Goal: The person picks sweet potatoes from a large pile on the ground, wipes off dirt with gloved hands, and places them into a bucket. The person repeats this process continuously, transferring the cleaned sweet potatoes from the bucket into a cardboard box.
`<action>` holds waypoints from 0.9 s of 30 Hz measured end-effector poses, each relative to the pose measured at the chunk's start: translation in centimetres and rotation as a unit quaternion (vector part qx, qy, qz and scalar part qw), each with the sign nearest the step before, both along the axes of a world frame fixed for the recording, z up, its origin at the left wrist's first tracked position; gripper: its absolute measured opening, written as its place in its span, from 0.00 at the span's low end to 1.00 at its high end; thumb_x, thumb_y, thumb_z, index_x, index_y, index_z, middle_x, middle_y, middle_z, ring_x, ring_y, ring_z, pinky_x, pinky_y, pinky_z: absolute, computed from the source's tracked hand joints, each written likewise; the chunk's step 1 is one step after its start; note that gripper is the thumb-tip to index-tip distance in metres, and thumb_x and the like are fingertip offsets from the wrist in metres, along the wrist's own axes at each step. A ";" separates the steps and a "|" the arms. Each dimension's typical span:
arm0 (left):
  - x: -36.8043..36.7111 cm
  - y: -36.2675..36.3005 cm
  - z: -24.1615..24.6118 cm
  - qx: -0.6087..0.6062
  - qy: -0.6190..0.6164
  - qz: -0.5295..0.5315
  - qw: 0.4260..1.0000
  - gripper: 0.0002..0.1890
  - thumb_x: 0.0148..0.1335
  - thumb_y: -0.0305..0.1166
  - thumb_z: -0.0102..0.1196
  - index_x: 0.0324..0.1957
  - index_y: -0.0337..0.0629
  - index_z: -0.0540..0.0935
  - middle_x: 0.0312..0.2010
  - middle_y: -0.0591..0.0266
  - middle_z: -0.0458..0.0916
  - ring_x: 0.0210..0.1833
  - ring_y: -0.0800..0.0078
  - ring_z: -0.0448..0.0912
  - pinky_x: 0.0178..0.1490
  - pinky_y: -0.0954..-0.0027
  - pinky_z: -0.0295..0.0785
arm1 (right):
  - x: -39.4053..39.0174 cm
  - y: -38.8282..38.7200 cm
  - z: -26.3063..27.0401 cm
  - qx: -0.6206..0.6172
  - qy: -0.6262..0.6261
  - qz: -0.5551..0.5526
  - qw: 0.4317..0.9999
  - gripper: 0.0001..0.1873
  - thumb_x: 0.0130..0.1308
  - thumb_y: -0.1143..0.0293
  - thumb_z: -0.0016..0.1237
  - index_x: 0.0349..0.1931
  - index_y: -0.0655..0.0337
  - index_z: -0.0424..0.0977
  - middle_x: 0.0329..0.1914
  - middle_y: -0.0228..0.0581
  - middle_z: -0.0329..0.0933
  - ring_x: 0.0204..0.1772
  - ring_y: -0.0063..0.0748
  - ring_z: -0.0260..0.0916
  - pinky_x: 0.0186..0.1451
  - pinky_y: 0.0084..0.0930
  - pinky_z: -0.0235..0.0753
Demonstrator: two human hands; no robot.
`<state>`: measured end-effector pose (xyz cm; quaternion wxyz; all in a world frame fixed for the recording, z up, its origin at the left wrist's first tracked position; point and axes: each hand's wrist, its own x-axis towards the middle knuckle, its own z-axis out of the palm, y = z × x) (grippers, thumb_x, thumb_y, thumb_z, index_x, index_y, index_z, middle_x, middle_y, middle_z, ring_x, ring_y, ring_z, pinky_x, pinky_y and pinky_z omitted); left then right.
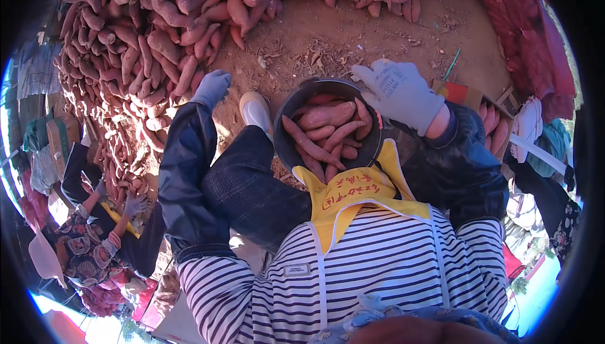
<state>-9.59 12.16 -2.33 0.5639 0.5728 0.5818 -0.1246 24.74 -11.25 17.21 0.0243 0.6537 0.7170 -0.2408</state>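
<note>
In grey work gloves, my left hand (pixel 213 88) has its fingers curled beside the near edge of a large pile of sweet potatoes (pixel 165 44); nothing shows in it. My right hand (pixel 401 92) is over the right rim of a black bucket (pixel 280 143), its fingers bent. What lies under its palm is hidden, so I cannot tell whether it grips the rim. Several reddish sweet potatoes (pixel 326 116) lie inside the bucket, which stands between my legs. A yellow apron (pixel 354 188) bearing writing hangs against the bucket's near side.
A cardboard box (pixel 498 131) of sweet potatoes sits at the right. Red mesh sacks (pixel 524 37) are stacked behind it. Dry debris (pixel 316 58) litters the dirt floor. At the left, a gloved co-worker (pixel 90 245) handles smaller roots. My left shoe (pixel 255 110) is beside the bucket.
</note>
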 end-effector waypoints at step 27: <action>9.2 4.6 -6.5 -0.282 -0.385 0.217 0.852 0.22 0.67 0.52 0.52 0.27 0.45 0.77 0.18 0.66 0.75 0.13 0.75 0.69 0.18 0.74 0.65 | 0.8 6.6 -3.8 -0.113 0.006 -0.032 0.993 0.28 0.62 0.59 0.51 0.62 0.54 0.65 0.51 0.43 0.75 0.49 0.46 0.75 0.46 0.39 0.75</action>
